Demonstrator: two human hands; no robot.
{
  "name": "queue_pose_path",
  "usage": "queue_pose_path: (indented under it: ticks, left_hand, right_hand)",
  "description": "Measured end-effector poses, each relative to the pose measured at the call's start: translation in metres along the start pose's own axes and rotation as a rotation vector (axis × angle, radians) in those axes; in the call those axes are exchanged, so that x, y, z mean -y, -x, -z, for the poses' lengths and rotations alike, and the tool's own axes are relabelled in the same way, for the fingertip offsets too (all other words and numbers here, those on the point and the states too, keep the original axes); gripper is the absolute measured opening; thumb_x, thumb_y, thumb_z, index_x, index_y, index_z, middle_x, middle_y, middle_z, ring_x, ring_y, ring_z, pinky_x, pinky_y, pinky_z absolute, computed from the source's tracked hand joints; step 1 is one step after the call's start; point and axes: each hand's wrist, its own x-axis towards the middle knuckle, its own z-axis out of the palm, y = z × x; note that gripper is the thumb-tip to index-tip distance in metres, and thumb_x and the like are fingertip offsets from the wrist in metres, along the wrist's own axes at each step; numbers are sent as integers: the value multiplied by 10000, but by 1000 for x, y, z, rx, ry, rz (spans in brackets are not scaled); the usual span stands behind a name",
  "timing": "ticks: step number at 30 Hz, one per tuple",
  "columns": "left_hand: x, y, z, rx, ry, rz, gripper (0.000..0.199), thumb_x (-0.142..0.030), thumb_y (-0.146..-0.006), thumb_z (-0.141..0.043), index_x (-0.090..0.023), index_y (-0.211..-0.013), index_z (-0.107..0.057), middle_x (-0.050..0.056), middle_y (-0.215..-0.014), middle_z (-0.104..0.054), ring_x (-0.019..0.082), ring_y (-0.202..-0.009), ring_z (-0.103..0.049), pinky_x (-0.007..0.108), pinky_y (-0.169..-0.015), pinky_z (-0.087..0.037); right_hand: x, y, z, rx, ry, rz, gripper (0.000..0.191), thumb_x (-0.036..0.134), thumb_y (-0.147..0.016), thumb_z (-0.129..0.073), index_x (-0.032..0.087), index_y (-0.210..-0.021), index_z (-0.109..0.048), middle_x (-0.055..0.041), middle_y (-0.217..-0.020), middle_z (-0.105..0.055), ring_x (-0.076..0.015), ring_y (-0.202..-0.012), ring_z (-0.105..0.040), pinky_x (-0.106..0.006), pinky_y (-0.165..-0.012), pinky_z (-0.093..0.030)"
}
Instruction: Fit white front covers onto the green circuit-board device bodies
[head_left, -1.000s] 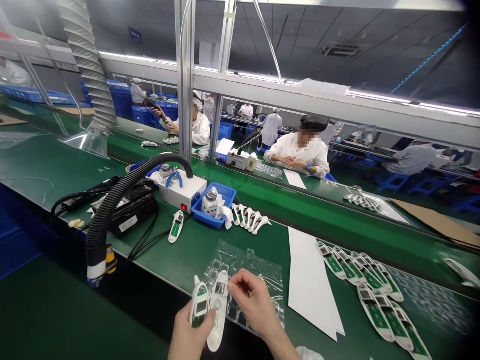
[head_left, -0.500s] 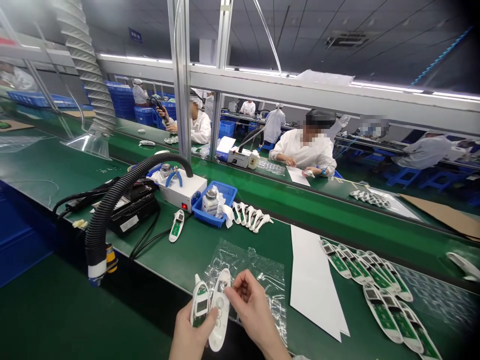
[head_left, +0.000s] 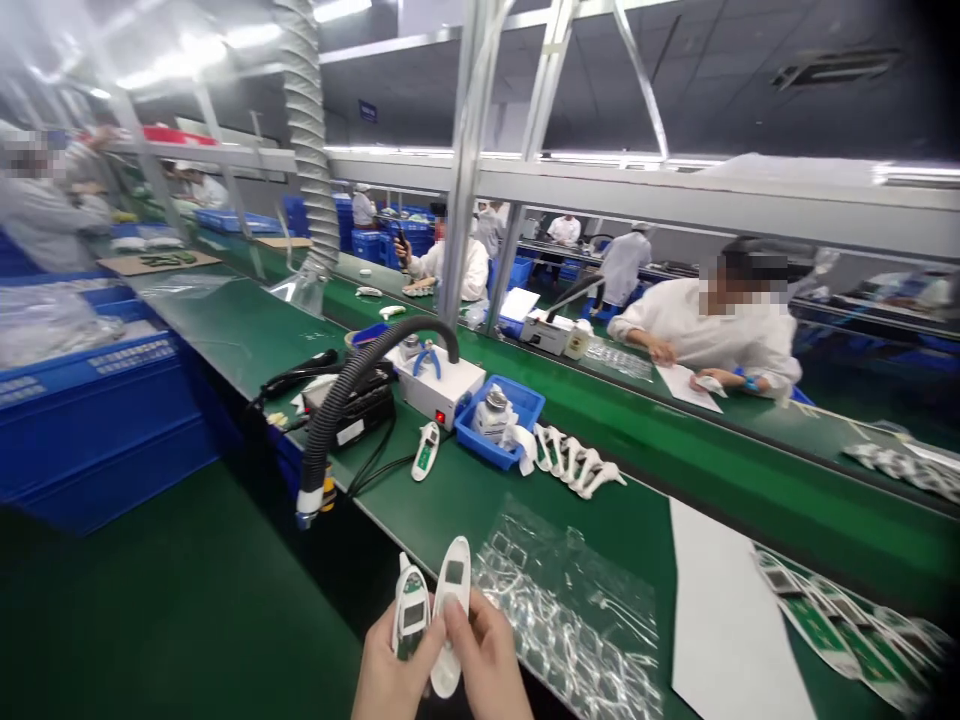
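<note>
Near the bottom centre, my left hand (head_left: 397, 660) is closed round a white casing half with a circuit board (head_left: 412, 612); it has a pointed tip, a small grey display and green board. Beside it stands a slim white oval cover (head_left: 454, 572) with a square window near its top. My right hand (head_left: 487, 655) grips this cover, its thumb pressed on the front face. The left thumb reaches across to the cover's lower edge. Both pieces are held upright in front of the bench edge, side by side. My fingers hide their lower backs.
A clear plastic tray (head_left: 570, 620) and white paper (head_left: 720, 600) lie right of my hands. Several board-filled casings (head_left: 832, 625) overlap further right. Behind are a blue bin (head_left: 495, 455), white parts (head_left: 577, 462), a power box (head_left: 442, 390) and a black hose (head_left: 330, 420). A co-worker (head_left: 720, 330) sits opposite.
The view has swung left, so the bench things sit further right. My right hand, earlier pinching near the cover's upper window, now grips the cover's side with the thumb lower down.
</note>
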Motion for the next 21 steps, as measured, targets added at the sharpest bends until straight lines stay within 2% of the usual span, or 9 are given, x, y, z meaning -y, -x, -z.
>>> queue_pose_path:
  ticks: [2,4,7,10,13,18,21]
  left_hand:
    - [4,-10,25,-80,176,75,577,-632,-653,-704,-131,-928,-620,-40,-466,-496,93,-390,-403,183,-366,-314]
    - [7,-22,58,-204,392,152,632,-698,-703,-601,-127,-972,-596,-16,-500,-532,119,-408,-465,190,-362,-340]
    - [6,-40,111,-370,528,138,513,-613,-803,-539,-130,-965,-597,15,-596,-600,132,-470,-542,206,-427,-421]
    - [3,-53,147,-482,552,95,391,-529,-838,-527,-154,-922,-593,-1,-588,-594,134,-475,-555,205,-430,-420]
    - [4,-62,150,-493,559,89,382,-550,-818,-547,-170,-794,-577,-20,-531,-556,128,-429,-517,213,-418,-404]
    - [10,-72,119,-403,544,93,471,-641,-752,-582,-173,-705,-561,-34,-456,-507,128,-389,-467,212,-377,-337]
    - [8,-75,115,-399,539,91,490,-658,-744,-578,-170,-693,-563,-36,-443,-499,123,-382,-458,203,-366,-309]
  right_hand:
    - [-11,-17,-24,57,-79,-104,466,609,-759,-648,146,-790,-606,-14,-590,-608,-138,-464,-556,-227,-430,-429]
    - [-23,-40,-56,128,-156,-212,511,617,-666,-727,137,-778,-590,-20,-620,-626,-115,-435,-542,-202,-386,-402]
    - [-43,-70,-112,233,-195,-373,579,647,-575,-763,126,-741,-574,-25,-572,-612,-75,-353,-467,-153,-277,-260]
    - [-58,-82,-158,278,-189,-453,562,679,-681,-661,125,-703,-567,-8,-470,-552,-60,-300,-410,-141,-256,-168]
    - [-65,-80,-169,269,-196,-473,564,696,-749,-574,135,-692,-562,-4,-457,-542,-53,-295,-404,-139,-265,-144]
    - [-61,-76,-141,170,-176,-401,571,718,-707,-595,150,-666,-544,2,-453,-544,-50,-290,-396,-145,-268,-111]
    - [-58,-79,-138,155,-186,-388,549,698,-719,-595,156,-660,-539,-1,-451,-551,-51,-286,-387,-149,-272,-107]
